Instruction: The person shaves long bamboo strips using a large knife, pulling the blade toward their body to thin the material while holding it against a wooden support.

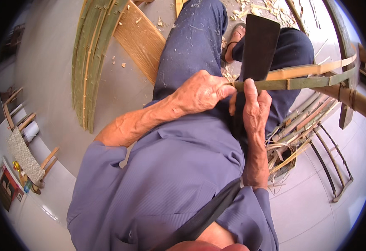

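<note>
My left hand [203, 92] pinches the near end of a bamboo strip [305, 82] above my lap. My right hand [255, 105] is closed around a broad, dark-bladed knife [261, 47], its thumb lying on the strip's green face. The blade stands up past the strip towards my knees. To the right of the blade, a pale layer of bamboo [314, 69] runs apart from the green one, and both bend away to the right. The knife's handle is mostly hidden by my right hand.
Long green bamboo strips [93, 62] hang at left beside a wooden plank [142, 40]. Shavings [270, 9] litter the floor ahead. At right are a wooden post [343, 37], a bamboo pole [355, 97], a pile of bamboo pieces [302, 122] and a bow saw [330, 157].
</note>
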`<action>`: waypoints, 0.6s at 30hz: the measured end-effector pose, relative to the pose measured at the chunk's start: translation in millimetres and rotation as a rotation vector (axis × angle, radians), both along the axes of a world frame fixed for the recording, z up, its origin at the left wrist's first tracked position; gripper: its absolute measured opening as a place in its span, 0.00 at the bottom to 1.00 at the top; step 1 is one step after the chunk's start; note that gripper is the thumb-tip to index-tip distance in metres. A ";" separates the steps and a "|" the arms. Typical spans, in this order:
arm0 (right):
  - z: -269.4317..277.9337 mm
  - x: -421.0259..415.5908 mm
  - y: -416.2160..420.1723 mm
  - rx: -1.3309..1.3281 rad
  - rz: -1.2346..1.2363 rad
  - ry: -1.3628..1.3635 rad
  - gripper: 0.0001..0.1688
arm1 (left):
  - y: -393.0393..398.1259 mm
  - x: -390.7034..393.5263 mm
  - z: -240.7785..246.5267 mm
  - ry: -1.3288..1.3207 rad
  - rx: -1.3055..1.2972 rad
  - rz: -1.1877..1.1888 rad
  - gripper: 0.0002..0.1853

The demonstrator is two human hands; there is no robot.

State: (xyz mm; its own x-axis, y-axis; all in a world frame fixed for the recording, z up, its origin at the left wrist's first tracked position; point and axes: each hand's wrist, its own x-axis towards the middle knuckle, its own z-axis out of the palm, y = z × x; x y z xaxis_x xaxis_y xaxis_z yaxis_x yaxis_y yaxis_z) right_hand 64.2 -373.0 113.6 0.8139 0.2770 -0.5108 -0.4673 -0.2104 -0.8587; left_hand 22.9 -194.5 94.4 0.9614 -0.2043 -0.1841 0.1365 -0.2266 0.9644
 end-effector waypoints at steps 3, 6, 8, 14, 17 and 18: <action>3.0 11.1 -8.9 0.028 0.015 0.003 0.27 | 4.4 0.7 -1.2 0.012 0.107 -0.027 0.22; 7.2 31.5 -29.8 -0.029 -0.089 0.008 0.32 | 3.3 -3.6 -7.0 -0.075 0.150 -0.017 0.22; 16.8 23.4 -14.6 -0.102 -0.073 -0.059 0.33 | -4.5 2.7 -3.2 -0.079 0.110 -0.006 0.20; 4.8 6.3 -3.9 -0.031 0.062 -0.002 0.21 | -5.3 8.5 -0.3 0.029 0.024 -0.032 0.22; 31.5 40.6 -10.9 -0.172 0.126 -0.149 0.18 | -7.2 45.9 16.1 -0.024 0.028 -0.096 0.21; 51.4 59.4 -11.0 -0.247 0.112 -0.237 0.17 | -13.9 64.5 11.0 -0.150 0.099 -0.084 0.20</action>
State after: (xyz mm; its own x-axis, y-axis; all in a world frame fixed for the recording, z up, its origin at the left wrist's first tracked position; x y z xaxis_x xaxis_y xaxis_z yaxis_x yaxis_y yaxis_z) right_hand 123.6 -384.0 165.1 0.8893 0.2631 -0.3740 -0.2233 -0.4640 -0.8572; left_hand 87.5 -208.4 105.4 0.9600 -0.2725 -0.0635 -0.0300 -0.3259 0.9449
